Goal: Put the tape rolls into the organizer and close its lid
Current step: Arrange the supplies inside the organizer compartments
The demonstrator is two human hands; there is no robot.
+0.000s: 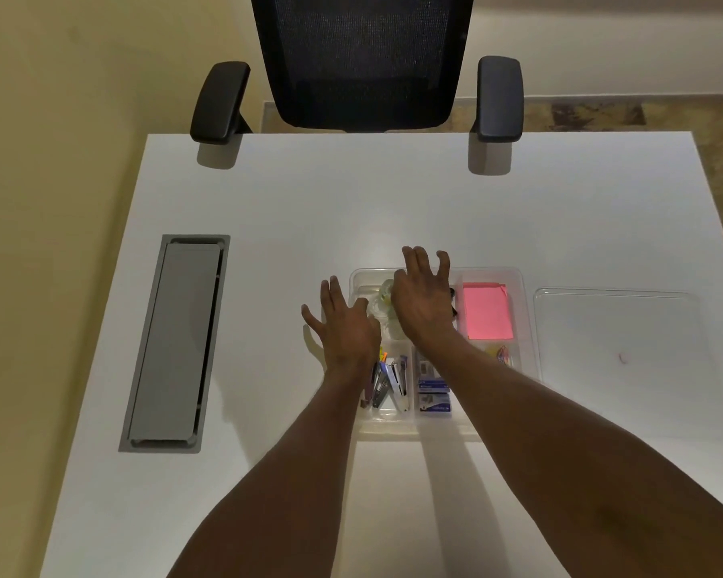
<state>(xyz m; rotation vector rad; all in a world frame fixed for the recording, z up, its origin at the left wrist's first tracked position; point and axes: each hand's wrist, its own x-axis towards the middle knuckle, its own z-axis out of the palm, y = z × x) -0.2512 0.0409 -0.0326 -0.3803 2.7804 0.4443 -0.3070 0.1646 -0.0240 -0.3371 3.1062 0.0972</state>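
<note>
A clear plastic organizer (524, 310) sits on the white desk, its compartments holding pink sticky notes (487, 312), staplers (393, 381), staple boxes (433, 394) and paper clips (502, 354). Clear tape rolls (382, 304) lie in its far-left compartment, partly hidden between my hands. My right hand (422, 302) hovers over that compartment with fingers spread, holding nothing. My left hand (345, 327) is open at the organizer's left edge, fingers apart. The clear lid (618, 340) lies flat on the desk to the right of the organizer.
A grey cable hatch (176, 344) is set into the desk at the left. A black office chair (360, 64) stands at the far edge, its armrests (220, 104) overhanging the desk. Wall at left, floor at right.
</note>
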